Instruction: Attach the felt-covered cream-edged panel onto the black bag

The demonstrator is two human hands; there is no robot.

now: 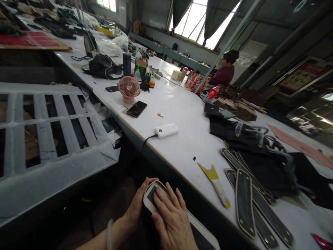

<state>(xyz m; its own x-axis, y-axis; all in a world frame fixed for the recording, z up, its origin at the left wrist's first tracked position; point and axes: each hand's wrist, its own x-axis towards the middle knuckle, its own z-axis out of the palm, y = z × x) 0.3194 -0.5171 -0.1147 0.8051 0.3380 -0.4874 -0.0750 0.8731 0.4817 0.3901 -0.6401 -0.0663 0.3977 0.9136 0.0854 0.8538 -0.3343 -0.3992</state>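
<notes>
In the head view, a long black leather strap piece point(205, 236) with a cream edge and a rounded end is at the bottom, just off the table's near edge. My left hand point(136, 208) is closed around its rounded end from the left, thumb along the rim; its other fingers are mostly hidden underneath. Across the top of that end lies my right hand point(173, 217), palm down with its fingers extended and a little spread. Several similar black straps point(244, 201) with pale edges and brass rivets lie on the table to the right, beside a yellow-and-white forked tool point(214, 184).
On the white table point(179, 156) are a power bank point(168, 131) with a cable, a phone point(137, 108), a pink fan point(129, 86) and black bag parts point(234, 133). A covered slotted rack point(59, 128) stands left. A person point(226, 71) is at the far side.
</notes>
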